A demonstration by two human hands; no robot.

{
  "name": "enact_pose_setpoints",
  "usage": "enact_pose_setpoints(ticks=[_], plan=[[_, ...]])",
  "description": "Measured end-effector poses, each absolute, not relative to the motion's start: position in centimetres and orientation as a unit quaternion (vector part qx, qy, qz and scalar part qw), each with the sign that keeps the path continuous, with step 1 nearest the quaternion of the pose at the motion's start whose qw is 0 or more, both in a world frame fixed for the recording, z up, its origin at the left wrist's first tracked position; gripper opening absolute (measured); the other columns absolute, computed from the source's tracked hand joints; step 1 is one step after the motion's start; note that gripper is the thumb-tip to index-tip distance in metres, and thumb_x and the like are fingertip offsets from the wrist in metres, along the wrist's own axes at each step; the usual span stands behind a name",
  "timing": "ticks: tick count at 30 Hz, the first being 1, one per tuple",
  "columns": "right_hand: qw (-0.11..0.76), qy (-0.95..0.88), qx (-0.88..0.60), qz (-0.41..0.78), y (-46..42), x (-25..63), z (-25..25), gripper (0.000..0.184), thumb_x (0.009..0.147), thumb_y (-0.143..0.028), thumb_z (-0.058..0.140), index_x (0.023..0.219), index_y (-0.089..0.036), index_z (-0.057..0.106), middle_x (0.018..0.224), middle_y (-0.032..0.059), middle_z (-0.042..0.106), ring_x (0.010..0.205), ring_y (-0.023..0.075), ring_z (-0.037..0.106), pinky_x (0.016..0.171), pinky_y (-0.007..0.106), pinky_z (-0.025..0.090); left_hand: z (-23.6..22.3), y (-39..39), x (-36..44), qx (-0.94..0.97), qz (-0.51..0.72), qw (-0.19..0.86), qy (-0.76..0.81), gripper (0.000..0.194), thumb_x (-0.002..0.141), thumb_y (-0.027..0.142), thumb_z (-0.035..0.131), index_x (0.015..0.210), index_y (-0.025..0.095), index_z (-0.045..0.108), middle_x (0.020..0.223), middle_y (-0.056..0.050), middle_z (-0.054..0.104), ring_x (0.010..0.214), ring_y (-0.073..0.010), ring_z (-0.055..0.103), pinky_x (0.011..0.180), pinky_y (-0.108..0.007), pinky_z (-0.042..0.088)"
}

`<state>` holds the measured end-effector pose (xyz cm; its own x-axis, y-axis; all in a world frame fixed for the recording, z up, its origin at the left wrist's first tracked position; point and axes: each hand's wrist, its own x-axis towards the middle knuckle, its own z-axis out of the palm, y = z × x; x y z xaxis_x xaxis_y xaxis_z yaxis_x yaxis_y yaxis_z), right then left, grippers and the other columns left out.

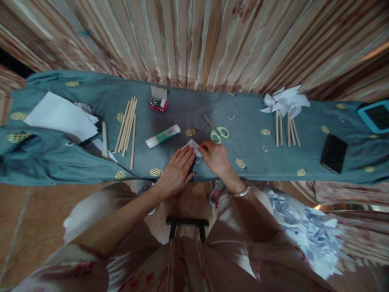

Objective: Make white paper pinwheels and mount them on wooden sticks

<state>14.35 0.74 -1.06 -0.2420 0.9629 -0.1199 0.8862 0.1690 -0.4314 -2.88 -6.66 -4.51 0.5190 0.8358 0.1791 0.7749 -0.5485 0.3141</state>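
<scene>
A small folded piece of white paper [192, 143] lies on the cloth-covered table in front of me. My left hand [176, 169] rests flat on its left part, fingers stretched out. At the paper's right edge, my right hand [215, 156] has thumb and fingers closed in a pinch; the fingertips partly hide that edge. Scissors with light green handles [215, 129] lie just beyond my right hand, blades pointing away. A white and green glue stick [163, 136] lies on its side beyond my left hand.
Left are wooden sticks [128, 125], white paper sheets [62, 117] and a pale marker-like stick [105, 140]. An open red box [158, 99] holds small metal pieces. Right are paper pinwheels [287, 101], a black phone-like object [334, 154] and a blue-framed device [377, 116]. Below hangs a paper-filled bag [316, 235].
</scene>
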Motion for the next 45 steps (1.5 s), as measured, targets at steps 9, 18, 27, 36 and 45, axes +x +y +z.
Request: enact_pose_setpoints(ticks=[9, 18, 27, 36, 45], plan=[[0.060, -0.765, -0.608, 0.201, 0.9, 14.2, -0.6, 0.019, 0.095, -0.029, 0.054, 0.094, -0.020, 0.071, 0.096, 0.0073, 0.077, 0.088, 0.0206, 0.071, 0.074, 0.028, 0.046, -4.7, -6.7, -2.9, 0.868, 0.150, 0.105, 0.462, 0.061, 0.096, 0.035, 0.048, 0.148, 0.005, 0.037, 0.155, -0.022, 0.039, 0.150, -0.0319, 0.025, 0.121, -0.055, 0.027], [0.067, -0.775, -0.598, 0.192, 1.1, 14.1, -0.7, 0.018, 0.094, -0.028, 0.055, 0.091, -0.020, 0.071, 0.093, 0.0091, 0.076, 0.085, 0.0222, 0.071, 0.071, 0.029, 0.046, -4.6, -6.7, -2.8, 0.866, 0.145, 0.114, 0.466, 0.061, 0.097, 0.037, 0.047, 0.148, 0.006, 0.035, 0.156, -0.022, 0.037, 0.150, -0.0326, 0.026, 0.121, -0.057, 0.027], [0.054, -0.781, -0.594, 0.187, 1.1, 13.9, -0.5, 0.019, 0.095, -0.025, 0.052, 0.092, -0.019, 0.070, 0.097, 0.0101, 0.076, 0.090, 0.0244, 0.070, 0.071, 0.031, 0.044, -4.9, -6.7, -2.9, 0.863, 0.141, 0.124, 0.469, 0.060, 0.097, 0.037, 0.047, 0.147, 0.006, 0.037, 0.156, -0.021, 0.038, 0.149, -0.0327, 0.027, 0.121, -0.055, 0.027], [0.148, -0.791, -0.564, 0.184, 0.0, 15.2, -1.6, 0.020, 0.089, -0.032, 0.064, 0.103, -0.017, 0.064, 0.101, 0.0109, 0.072, 0.096, 0.0254, 0.065, 0.085, 0.033, 0.047, -4.5, -6.6, -2.9, 0.864, 0.133, 0.131, 0.467, 0.060, 0.097, 0.037, 0.046, 0.148, 0.005, 0.038, 0.156, -0.022, 0.037, 0.149, -0.0334, 0.026, 0.120, -0.056, 0.027], [0.173, -0.789, -0.549, 0.214, -0.4, 15.7, -2.2, 0.022, 0.088, -0.027, 0.064, 0.108, -0.018, 0.062, 0.107, 0.0112, 0.069, 0.104, 0.0258, 0.061, 0.093, 0.037, 0.047, -4.8, -6.4, -3.1, 0.866, 0.136, 0.125, 0.465, 0.059, 0.098, 0.039, 0.045, 0.147, 0.008, 0.039, 0.155, -0.022, 0.038, 0.149, -0.0326, 0.028, 0.119, -0.058, 0.028]])
